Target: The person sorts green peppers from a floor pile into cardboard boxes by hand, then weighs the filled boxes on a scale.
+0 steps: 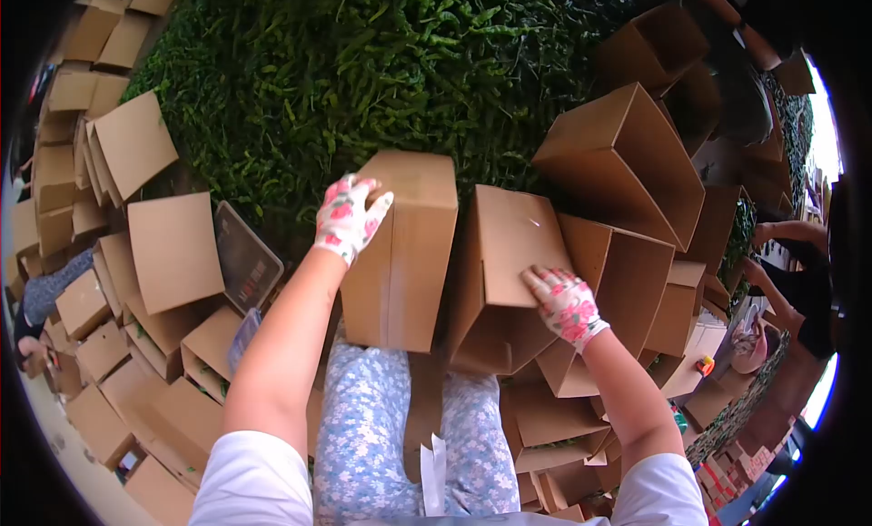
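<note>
My left hand (350,215), in a white glove with a pink flower print, rests on the upper left edge of a closed cardboard box (404,253) with its fingers apart. The box stands over my left knee, a strip of tape down its near side. To the right, my right hand (565,306), gloved the same way, lies with spread fingers on the flap edge of an open box (520,237). That box is tilted, with its opening towards me. A large heap of green peppers (363,72) lies just beyond both boxes.
More open boxes (627,163) crowd the right side, and stacked cartons (173,253) fill the left. A dark crate (245,258) leans left of my left forearm. Other people's arms (786,240) reach in at the far right; another person (54,285) is at the far left.
</note>
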`<action>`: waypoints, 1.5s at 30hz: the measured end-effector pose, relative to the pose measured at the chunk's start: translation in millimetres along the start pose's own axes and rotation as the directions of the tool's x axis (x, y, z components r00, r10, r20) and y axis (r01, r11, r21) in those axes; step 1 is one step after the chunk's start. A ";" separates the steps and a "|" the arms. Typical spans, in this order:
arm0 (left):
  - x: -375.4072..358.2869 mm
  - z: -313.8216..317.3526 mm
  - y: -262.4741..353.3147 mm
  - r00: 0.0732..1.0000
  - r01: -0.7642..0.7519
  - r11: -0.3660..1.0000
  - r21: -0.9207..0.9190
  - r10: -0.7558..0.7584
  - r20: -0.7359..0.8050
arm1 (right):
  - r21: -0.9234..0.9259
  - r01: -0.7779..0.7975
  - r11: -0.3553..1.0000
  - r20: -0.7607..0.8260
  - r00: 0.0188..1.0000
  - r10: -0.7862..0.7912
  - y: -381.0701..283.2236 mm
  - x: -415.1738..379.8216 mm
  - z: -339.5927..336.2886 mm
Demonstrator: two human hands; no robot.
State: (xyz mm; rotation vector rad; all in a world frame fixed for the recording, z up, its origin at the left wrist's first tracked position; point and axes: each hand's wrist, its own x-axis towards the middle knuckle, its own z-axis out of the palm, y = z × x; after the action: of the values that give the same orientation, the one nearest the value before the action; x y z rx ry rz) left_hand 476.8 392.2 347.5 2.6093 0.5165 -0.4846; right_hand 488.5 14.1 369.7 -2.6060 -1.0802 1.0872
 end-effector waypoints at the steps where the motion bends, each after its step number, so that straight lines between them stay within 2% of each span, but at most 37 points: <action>1: -10.6 -6.5 -1.0 1.000 0.015 1.000 0.006 -0.015 0.022 | -0.023 -0.112 0.993 -0.080 0.991 0.109 14.2 5.5 -4.7; 3: -24.6 -4.8 -15.1 0.996 -0.052 0.999 0.011 0.053 -0.067 | -0.001 -0.246 0.969 -0.367 0.902 0.228 39.1 12.1 -29.7; 4: -28.7 -5.8 -16.7 0.992 -0.105 0.994 0.012 0.105 -0.072 | 0.039 -0.352 0.935 -0.369 0.865 0.341 57.1 10.5 -39.7; 5: -31.0 -6.2 -15.0 0.986 -0.160 0.987 0.006 0.160 -0.051 | 0.079 -0.456 0.886 -0.355 0.818 0.453 72.0 4.6 -47.5; 7: -39.0 -14.3 -6.3 0.968 -0.244 0.969 0.032 0.241 0.063 | 0.034 -0.736 0.676 -0.038 0.675 0.737 85.1 0.8 -78.0; 8: -41.5 -19.7 -4.8 0.962 -0.267 0.964 0.021 0.265 0.066 | 0.023 -0.742 0.670 -0.040 0.669 0.742 70.8 5.0 -86.9; 10: -42.7 -31.3 -11.8 0.954 -0.292 0.956 -0.011 0.292 0.069 | 0.034 -0.524 0.851 -0.509 0.724 0.466 35.7 16.4 -105.7; 12: -44.3 -37.6 -22.4 0.948 -0.303 0.953 -0.026 0.304 0.098 | 0.371 -0.183 0.910 -0.519 0.772 0.367 -47.1 67.8 -143.6; 13: -45.1 -40.4 -26.9 0.939 -0.334 0.942 -0.031 0.335 0.079 | 0.627 -0.172 0.760 -0.368 0.795 0.483 -54.0 91.7 -108.9; 14: -43.3 -42.9 -31.8 0.939 -0.328 0.943 -0.064 0.333 0.089 | 0.769 -0.467 0.436 0.089 0.754 0.651 -91.2 122.5 -119.5; 15: -40.8 -44.2 -35.7 0.937 -0.324 0.941 -0.095 0.333 0.103 | 0.689 -0.510 0.514 0.085 0.762 0.642 -87.0 148.2 -77.0; 17: -31.6 -44.9 -46.6 0.949 -0.298 0.949 -0.105 0.306 0.070 | 0.516 -0.759 0.396 0.441 0.632 0.637 -84.0 193.1 -33.1; 18: -25.5 -41.3 -54.2 0.985 -0.168 0.924 -0.344 0.170 -0.025 | 0.515 -0.757 0.401 0.442 0.636 0.633 -87.4 207.0 -15.9; 19: -21.7 -33.9 -62.8 0.997 -0.049 0.820 -0.570 0.004 -0.080 | 0.728 -0.686 0.015 0.568 0.615 0.547 -91.8 216.2 1.3; 20: -13.1 -9.2 -78.9 0.986 0.124 0.718 -0.685 -0.167 0.005 | 0.753 -0.521 -0.402 0.658 0.626 0.419 -97.4 222.4 12.4; 21: -8.4 -5.0 -84.2 0.928 0.355 0.580 -0.733 -0.310 0.205 | 0.741 -0.540 -0.400 0.671 0.618 0.409 -108.6 224.2 -0.4; 23: -22.1 -17.8 -76.0 0.861 0.435 0.106 -0.894 -0.341 0.378 | 0.817 -0.574 0.052 0.506 0.757 0.414 -126.8 207.1 -48.1; 24: -35.0 -42.9 -58.8 0.906 0.365 0.183 -0.913 -0.294 0.304 | 0.836 -0.546 0.062 0.467 0.765 0.443 -142.6 189.2 -91.4; 25: -65.1 -68.2 -35.2 0.996 -0.032 -0.093 -0.995 -0.084 -0.024 | 0.890 -0.452 -0.055 0.436 0.813 0.385 -151.5 168.3 -121.3; 26: -70.6 -108.6 -2.9 0.985 -0.126 -0.012 -0.992 -0.118 -0.124 | 0.920 -0.350 -0.177 0.391 0.859 0.330 -159.3 147.2 -147.2; 27: -83.1 -131.1 11.9 0.982 -0.008 0.185 -0.983 -0.185 -0.042 | 0.929 -0.299 -0.217 0.360 0.868 0.343 -164.6 124.7 -172.1; 28: -100.4 -142.4 22.5 0.965 0.116 0.363 -0.924 -0.262 0.018 | 0.966 -0.217 -0.139 0.252 0.907 0.337 -166.2 100.7 -190.9; 29: -119.9 -125.9 19.8 0.951 -0.098 0.390 -0.915 -0.234 -0.202 | 0.993 -0.096 -0.069 0.114 0.938 0.328 -170.6 78.7 -210.7; 31: -128.0 -153.4 33.5 0.964 0.106 0.245 -0.964 -0.264 0.039 | 0.992 -0.123 0.017 0.110 0.938 0.327 -176.3 49.8 -238.0; 32: -128.8 -149.3 47.3 0.860 0.043 0.361 -0.932 -0.489 -0.150 | 0.984 -0.091 0.155 0.043 0.957 0.288 -179.4 42.3 -237.6; 33: -113.1 -153.0 22.4 0.953 0.019 0.467 -0.884 -0.276 -0.125 | 0.956 -0.049 0.290 -0.024 0.970 0.243 -183.7 38.6 -233.2; 34: -93.5 -155.4 10.4 0.952 0.129 0.251 -0.959 -0.302 0.049 | 0.907 -0.006 0.422 -0.098 0.970 0.224 -189.7 39.1 -221.3; 35: -77.1 -141.7 -4.5 0.910 0.239 0.161 -0.958 -0.381 0.163 | 0.837 0.032 0.546 -0.169 0.965 0.201 -196.3 42.6 -208.0; 36: -54.3 -130.6 -19.2 0.925 0.272 0.308 -0.912 -0.347 0.158 | 0.746 0.037 0.665 -0.229 0.952 0.204 -203.7 45.6 -200.1; 37: -31.2 -104.0 -54.2 0.914 0.361 0.464 -0.809 -0.349 0.207 | 0.622 0.039 0.782 -0.157 0.985 0.076 -204.3 57.2 -198.3; 38: -8.4 -103.8 -70.7 0.926 0.367 0.785 -0.499 -0.357 0.121 | 0.549 0.201 0.811 -0.232 0.969 -0.083 -204.2 75.7 -183.8; 39: 15.0 -99.3 -82.1 0.893 0.446 0.828 -0.340 -0.440 0.101 | 0.459 0.358 0.813 -0.293 0.925 -0.242 -199.7 98.5 -168.0; 40: 42.1 -97.9 -87.5 0.901 0.388 0.801 -0.456 -0.433 0.007 | 0.438 0.335 0.834 -0.365 0.914 -0.176 -186.2 123.8 -168.4; 41: 67.5 -108.1 -81.7 0.897 0.328 0.763 -0.557 -0.437 -0.072 | 0.409 0.158 0.899 -0.294 0.955 -0.034 -167.9 151.6 -192.7; 42: 88.4 -114.7 -77.0 0.942 0.208 0.782 -0.587 -0.322 -0.095 | 0.395 0.100 0.913 -0.470 0.876 0.108 -146.2 171.6 -207.6; 43: 108.1 -130.1 -61.1 0.973 0.102 0.781 -0.616 -0.208 -0.103 | 0.391 -0.020 0.920 -0.518 0.822 0.238 -128.3 191.9 -208.2; 45: 134.1 -142.9 -55.8 0.999 -0.001 0.970 -0.245 0.010 0.035 | 0.364 -0.012 0.931 -0.366 0.918 0.154 -86.0 242.8 -188.5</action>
State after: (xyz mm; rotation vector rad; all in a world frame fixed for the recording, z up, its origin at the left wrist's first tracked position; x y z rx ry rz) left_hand 605.1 543.6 393.9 2.3617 0.5217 -0.4355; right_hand 682.2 266.0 399.3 -2.4399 -0.6201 0.6531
